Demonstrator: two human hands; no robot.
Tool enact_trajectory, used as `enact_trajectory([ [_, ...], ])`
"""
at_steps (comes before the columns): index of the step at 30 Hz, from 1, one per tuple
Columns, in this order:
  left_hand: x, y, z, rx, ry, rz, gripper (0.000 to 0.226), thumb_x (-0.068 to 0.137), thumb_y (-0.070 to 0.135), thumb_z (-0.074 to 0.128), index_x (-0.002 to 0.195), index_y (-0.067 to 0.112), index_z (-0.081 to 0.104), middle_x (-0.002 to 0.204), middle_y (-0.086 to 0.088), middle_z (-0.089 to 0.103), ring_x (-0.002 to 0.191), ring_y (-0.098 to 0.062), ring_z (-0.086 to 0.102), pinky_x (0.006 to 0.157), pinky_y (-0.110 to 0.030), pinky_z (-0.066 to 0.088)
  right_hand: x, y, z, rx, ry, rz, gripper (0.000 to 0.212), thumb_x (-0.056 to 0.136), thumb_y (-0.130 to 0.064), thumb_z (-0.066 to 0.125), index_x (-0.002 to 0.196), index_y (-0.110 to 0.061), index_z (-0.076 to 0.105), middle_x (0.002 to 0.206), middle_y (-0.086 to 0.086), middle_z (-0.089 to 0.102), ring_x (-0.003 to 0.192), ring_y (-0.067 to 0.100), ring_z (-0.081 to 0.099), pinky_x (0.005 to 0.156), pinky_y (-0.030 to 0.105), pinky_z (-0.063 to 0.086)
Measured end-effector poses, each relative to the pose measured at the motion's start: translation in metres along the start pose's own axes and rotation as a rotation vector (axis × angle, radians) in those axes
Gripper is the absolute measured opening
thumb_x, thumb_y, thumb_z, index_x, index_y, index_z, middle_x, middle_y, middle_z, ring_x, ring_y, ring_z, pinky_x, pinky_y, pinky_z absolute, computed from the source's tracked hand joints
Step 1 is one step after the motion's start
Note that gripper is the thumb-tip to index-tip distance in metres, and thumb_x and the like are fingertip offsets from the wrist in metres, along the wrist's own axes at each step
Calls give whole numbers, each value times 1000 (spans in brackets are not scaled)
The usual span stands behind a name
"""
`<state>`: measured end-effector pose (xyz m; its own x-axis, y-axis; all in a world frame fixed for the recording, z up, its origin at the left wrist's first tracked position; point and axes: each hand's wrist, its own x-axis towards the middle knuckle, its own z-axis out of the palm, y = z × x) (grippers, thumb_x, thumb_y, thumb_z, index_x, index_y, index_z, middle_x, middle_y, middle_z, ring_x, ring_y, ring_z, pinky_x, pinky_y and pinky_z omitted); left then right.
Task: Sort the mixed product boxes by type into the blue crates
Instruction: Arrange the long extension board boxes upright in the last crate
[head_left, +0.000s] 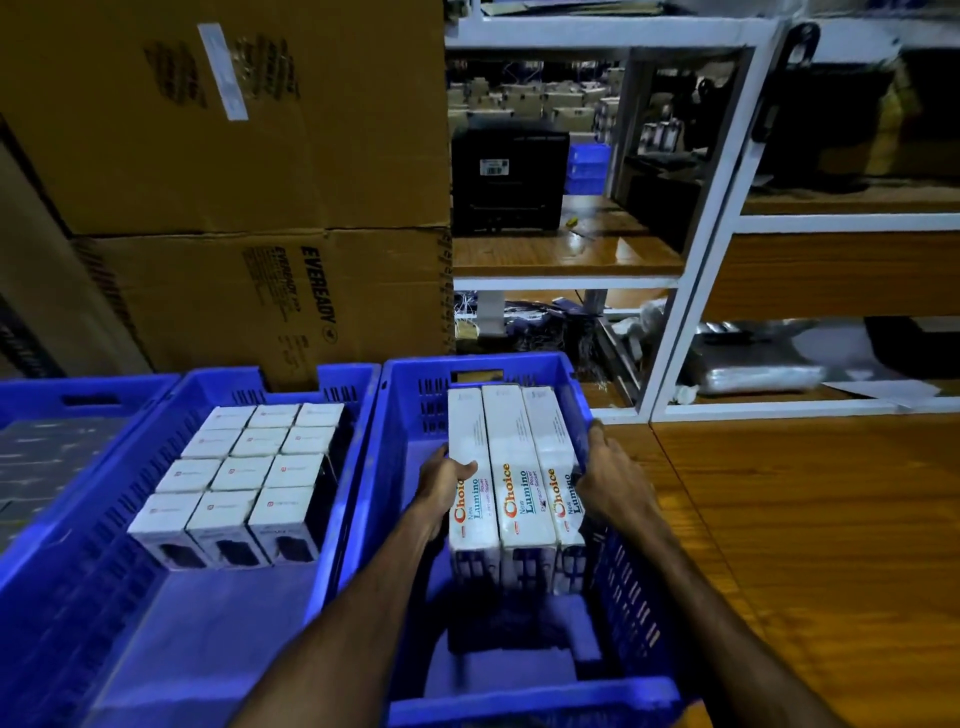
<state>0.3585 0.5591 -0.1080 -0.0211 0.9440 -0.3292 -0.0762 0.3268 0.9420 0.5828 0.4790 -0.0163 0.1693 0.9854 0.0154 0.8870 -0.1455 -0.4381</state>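
Three long white boxes (514, 467) printed "Choice New Lumino" lie side by side inside the right blue crate (530, 712). My left hand (444, 486) grips the left side of this trio and my right hand (610, 480) presses on its right side, against the crate wall. The middle blue crate (358, 415) holds several small white boxes (244, 478) with dark sides, packed in neat rows. A third blue crate (78, 395) at the far left holds flat grey packs.
Large brown cardboard cartons (234, 156) are stacked behind the crates. A white-framed shelf unit (696, 291) with dark boxes and wrapped goods stands at the back right. Wooden table surface (805, 545) stretches to the right of the crates.
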Motion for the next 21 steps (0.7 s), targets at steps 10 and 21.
enact_trajectory([
  [10, 13, -16, -8, 40, -63, -23, 55, 77, 52, 69, 126, 28, 73, 122, 1, 76, 115, -27, 71, 103, -57, 53, -11, 0, -4, 0, 33, 47, 64, 100, -20, 57, 156, -15, 28, 144, 16, 46, 104, 25, 61, 71, 33, 48],
  [21, -17, 13, -9, 165, 127, -66, 43, 97, 50, 51, 110, 14, 72, 99, -10, 78, 87, -30, 76, 80, -48, 64, -32, 1, -17, 70, 43, 79, 56, 104, -26, 54, 155, -22, 34, 148, 17, 41, 117, 28, 57, 82, 37, 52],
])
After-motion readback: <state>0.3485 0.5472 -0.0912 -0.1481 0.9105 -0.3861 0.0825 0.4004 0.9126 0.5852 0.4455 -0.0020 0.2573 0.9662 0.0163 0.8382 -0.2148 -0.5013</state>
